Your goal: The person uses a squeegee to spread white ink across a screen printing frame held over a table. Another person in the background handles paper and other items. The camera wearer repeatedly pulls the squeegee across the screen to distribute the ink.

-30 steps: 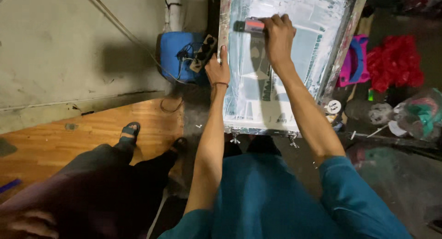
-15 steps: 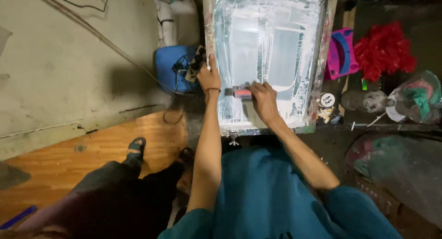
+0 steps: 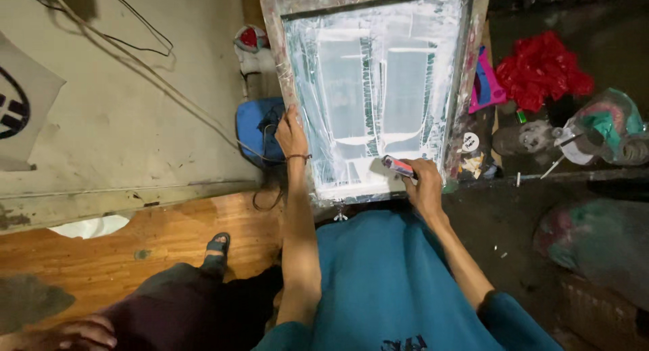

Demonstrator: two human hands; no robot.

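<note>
Dim and cluttered, the work area spreads out under the head camera, with a grey stained floor on the left and bare wooden boards nearer. At the middle lies a screen-printing frame, its mesh smeared with white ink. At the frame's left edge the left hand rests, fingers curled lightly over the rim, gripping the frame. At the near right corner of the mesh, the right hand is closed around a squeegee with a red and dark handle, its blade touching the inked mesh. Just left of the frame sits a blue container with black cables over it. On the right lie a pink packet, a crumpled red plastic bag and several plastic-wrapped pots. Someone's sandalled foot stands on the boards at near left.
</note>
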